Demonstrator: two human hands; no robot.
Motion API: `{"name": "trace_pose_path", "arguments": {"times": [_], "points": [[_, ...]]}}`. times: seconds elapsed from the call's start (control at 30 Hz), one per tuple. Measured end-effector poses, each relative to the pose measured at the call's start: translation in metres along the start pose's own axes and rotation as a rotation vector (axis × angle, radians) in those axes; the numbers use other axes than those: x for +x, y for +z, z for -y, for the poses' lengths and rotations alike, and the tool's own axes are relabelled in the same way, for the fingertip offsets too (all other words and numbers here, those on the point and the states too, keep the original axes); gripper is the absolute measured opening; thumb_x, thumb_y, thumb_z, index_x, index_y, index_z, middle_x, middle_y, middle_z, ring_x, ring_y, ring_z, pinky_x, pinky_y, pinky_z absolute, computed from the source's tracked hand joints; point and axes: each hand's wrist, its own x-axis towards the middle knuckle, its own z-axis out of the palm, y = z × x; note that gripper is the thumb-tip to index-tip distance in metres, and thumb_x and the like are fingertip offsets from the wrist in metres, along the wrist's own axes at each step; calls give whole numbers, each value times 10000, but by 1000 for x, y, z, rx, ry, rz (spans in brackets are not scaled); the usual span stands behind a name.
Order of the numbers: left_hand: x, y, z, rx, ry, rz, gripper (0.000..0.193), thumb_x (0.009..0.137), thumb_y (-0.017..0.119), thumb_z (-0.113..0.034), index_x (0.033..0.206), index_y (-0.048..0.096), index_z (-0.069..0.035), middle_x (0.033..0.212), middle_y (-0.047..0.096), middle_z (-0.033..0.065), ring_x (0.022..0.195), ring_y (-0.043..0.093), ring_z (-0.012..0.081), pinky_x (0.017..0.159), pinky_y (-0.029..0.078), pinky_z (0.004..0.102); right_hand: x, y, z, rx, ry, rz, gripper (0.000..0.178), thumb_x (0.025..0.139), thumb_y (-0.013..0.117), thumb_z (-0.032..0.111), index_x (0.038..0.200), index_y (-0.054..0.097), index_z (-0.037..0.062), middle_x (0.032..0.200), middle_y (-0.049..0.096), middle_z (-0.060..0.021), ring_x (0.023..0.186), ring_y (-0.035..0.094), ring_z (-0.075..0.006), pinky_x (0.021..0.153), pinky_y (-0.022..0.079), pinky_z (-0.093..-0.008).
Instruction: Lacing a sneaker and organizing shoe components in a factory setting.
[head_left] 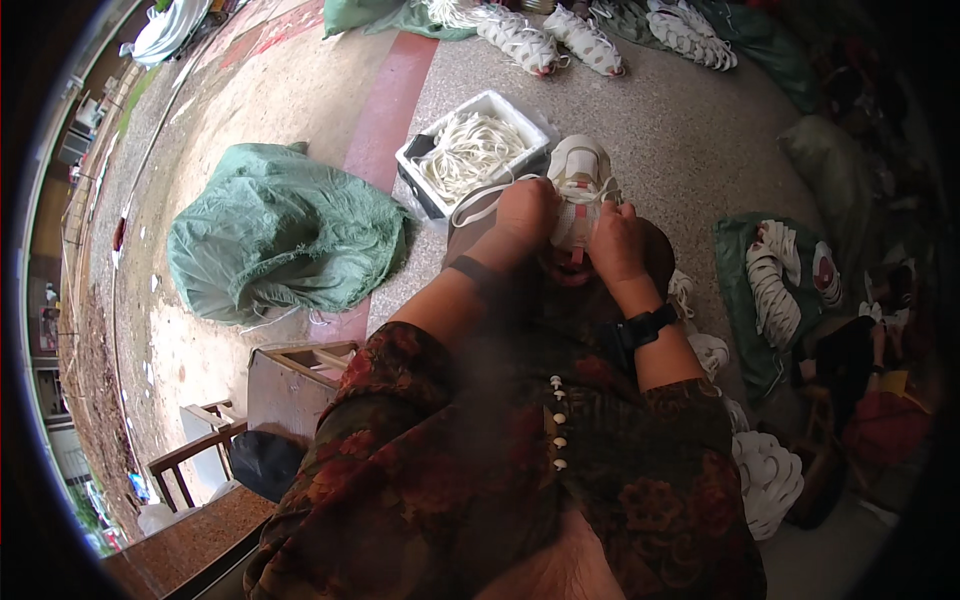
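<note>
while both hands (pixel 527 212) (pixel 618 243) grasp white laces (pixel 578 188), any writing on the beige sneaker (pixel 579 156) is illegible.

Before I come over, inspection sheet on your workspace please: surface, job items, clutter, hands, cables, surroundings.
Surface: speckled floor with a reddish strip.
Job items: pale shoe, toe pointing away, over the lap; white laces heaped in a white box ahead and left of it.
Clutter: rumpled green sack at left; white laced bundles at the top.
Hands: left hand closed at the shoe's left, apparently on a lace; right hand at its right, exact grip unclear.
Cables: none clearly identifiable.
Surroundings: wooden furniture lower left; far right too dark to read.
</note>
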Motion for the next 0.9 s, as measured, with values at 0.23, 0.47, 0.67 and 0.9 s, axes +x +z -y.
{"name": "trace_pose_path", "arguments": {"times": [0.23,0.47,0.67,0.9], "points": [[-20,5,-7,72,205,-205,148,769,571,-160,756,620,-20,746,619,203,764,618,354,700,496,427,0,22,-16,137,193,-152,77,710,576,18,784,565,2,805,566,-212,831,551,-378,725,457,-449],[-13,3,8,-259,1,-144,142,764,579,-122,810,681,-34,767,635,205,750,639,342,695,496,404,6,0,15,205,-31,-230,37,733,565,43,749,564,10,777,548,-184,788,553,-359,705,458,-442],[-2,0,20,-425,-98,46,172,750,604,-127,847,684,-10,752,647,189,695,646,271,659,490,363,22,22,33,98,-221,-43,38,701,574,62,695,581,26,785,546,-170,773,555,-341,689,468,-412],[-4,-11,23,-441,-124,78,160,742,612,-116,782,656,33,701,640,142,656,628,203,640,494,324,25,-19,15,-18,-333,26,35,693,564,55,680,559,23,782,541,-184,729,559,-361,654,467,-427]]}}
